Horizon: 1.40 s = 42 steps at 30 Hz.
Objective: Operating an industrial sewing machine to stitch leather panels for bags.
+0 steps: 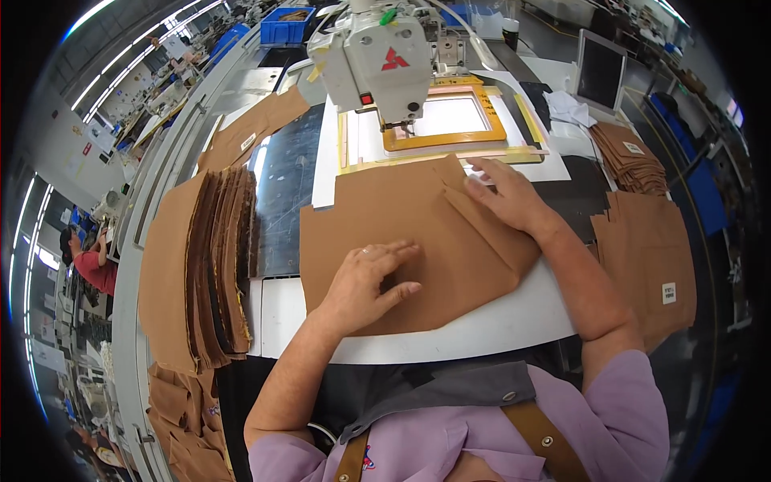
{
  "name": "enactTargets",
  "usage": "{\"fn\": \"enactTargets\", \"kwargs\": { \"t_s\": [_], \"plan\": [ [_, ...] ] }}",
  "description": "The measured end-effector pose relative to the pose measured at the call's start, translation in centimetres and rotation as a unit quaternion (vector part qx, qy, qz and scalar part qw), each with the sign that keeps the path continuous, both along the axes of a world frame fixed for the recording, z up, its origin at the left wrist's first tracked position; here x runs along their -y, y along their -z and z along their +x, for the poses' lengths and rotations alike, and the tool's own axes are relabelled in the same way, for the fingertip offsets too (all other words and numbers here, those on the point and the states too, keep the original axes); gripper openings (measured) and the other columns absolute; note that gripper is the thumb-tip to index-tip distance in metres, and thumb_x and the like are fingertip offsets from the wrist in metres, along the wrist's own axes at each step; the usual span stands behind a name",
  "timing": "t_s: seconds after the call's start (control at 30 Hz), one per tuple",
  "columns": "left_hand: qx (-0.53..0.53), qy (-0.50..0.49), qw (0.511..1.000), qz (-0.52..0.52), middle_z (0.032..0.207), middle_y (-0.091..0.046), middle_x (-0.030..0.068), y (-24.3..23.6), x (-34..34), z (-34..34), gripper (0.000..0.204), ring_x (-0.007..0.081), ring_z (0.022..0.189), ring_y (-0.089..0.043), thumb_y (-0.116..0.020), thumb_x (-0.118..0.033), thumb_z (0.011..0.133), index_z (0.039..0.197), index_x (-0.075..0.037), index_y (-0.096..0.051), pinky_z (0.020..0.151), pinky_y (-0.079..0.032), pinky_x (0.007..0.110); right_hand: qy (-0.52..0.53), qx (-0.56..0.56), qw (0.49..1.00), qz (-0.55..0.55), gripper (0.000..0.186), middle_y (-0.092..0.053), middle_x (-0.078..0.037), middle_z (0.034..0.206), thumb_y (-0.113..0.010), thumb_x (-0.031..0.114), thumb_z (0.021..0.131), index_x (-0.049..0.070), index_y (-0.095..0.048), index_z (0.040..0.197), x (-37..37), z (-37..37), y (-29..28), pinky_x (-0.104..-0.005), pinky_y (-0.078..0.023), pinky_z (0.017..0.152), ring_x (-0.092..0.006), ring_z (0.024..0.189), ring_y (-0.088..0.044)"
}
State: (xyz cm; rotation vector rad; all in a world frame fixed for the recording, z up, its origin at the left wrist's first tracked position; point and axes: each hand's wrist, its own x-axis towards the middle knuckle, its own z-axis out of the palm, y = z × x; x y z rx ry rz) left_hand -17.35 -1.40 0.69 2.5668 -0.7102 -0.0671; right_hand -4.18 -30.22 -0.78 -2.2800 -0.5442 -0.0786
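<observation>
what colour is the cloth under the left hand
The cloth is plain brown; head view shows it best.

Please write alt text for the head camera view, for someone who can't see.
A person's left hand is spread over a brown fabric piece on a white surface, the right hand at its folded part. Beyond stands a white sewing machine with an orange frame; brown fabric stacks flank both sides.

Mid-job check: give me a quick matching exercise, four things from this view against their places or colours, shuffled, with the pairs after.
1. left hand
2. right hand
3. frame
4. screen

A. dark, upper right of the picture
B. at the brown cloth's folded side
C. orange
D. over the cloth's unfolded part

Pairs: 1-D, 2-B, 3-C, 4-A
</observation>
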Motion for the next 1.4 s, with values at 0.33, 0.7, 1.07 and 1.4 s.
{"fn": "enactTargets", "kwargs": {
  "t_s": [0.33,0.7,1.07,1.4],
  "plan": [
    [0.145,-0.293,0.945,-0.025,0.126,-0.064,0.0154,4.9,-9.0,7.8,0.045,0.0291,0.11,-0.063,-0.089,-0.025,0.075,0.107,-0.002,-0.068,0.094,-0.05,0.041,0.035,0.091,0.98,-0.176,0.071,-0.053,-0.025,0.139,-0.075,0.031,0.085,0.0,-0.046,0.142,-0.4,-1.6,-0.1,-0.0422,-0.052,0.094,-0.0364,0.116,-0.061],
    [-0.058,-0.315,0.918,-0.235,0.082,-0.066,0.0021,1.1,-5.6,8.4,0.026,0.0093,0.062,-0.053,-0.086,-0.012,0.079,0.091,-0.005,-0.063,0.06,-0.048,0.027,0.042,-0.011,0.999,0.029,0.018,-0.071,-0.014,0.082,-0.071,0.02,0.086,0.003,-0.067,0.091,6.0,1.7,0.7,-0.0391,-0.053,0.074,-0.0296,0.081,-0.069],
    [0.114,-0.247,0.962,-0.023,0.081,-0.06,0.0009,3.8,-4.5,8.0,0.041,0.0111,0.07,-0.055,-0.09,-0.028,0.079,0.1,0.001,-0.069,0.071,-0.05,0.027,-0.127,-0.096,0.987,0.024,0.019,-0.069,-0.006,0.077,-0.074,0.021,0.084,0.004,-0.066,0.082,7.3,2.9,-0.3,-0.0315,-0.049,0.065,-0.0166,0.071,-0.064],
    [0.062,-0.297,0.921,-0.244,0.066,-0.062,0.0004,2.6,-3.5,12.4,0.029,0.0056,0.061,-0.048,-0.075,-0.024,0.095,0.088,0.003,-0.067,0.057,-0.041,0.026,0.018,-0.071,0.997,-0.031,0.022,-0.069,-0.011,0.079,-0.07,0.025,0.087,0.003,-0.067,0.088,8.5,5.1,-0.2,-0.0348,-0.051,0.069,-0.0219,0.075,-0.067]
  ]
}}
